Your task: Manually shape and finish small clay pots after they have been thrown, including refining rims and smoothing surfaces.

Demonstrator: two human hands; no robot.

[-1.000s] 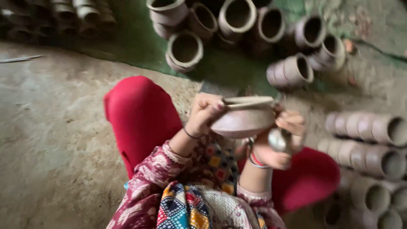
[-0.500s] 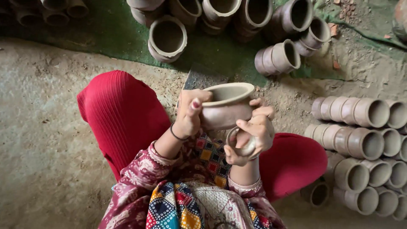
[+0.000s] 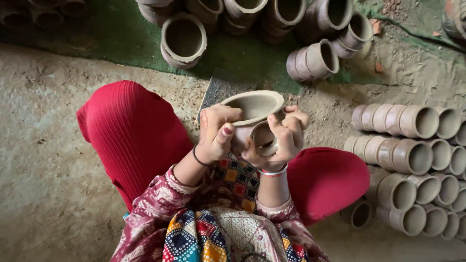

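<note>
Outdoors, dirt floor (image 3: pixel 48 145) meets green mat (image 3: pixel 116 34).

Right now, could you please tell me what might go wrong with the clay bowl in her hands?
1. The clay bowl is held in mid-air by the left hand alone; a slip could drop it on the dirt floor.
2. The right hand presses a small round tool against its wall, which might dent.

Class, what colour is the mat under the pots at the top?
Dark green mat, seen best in the head view.
</note>
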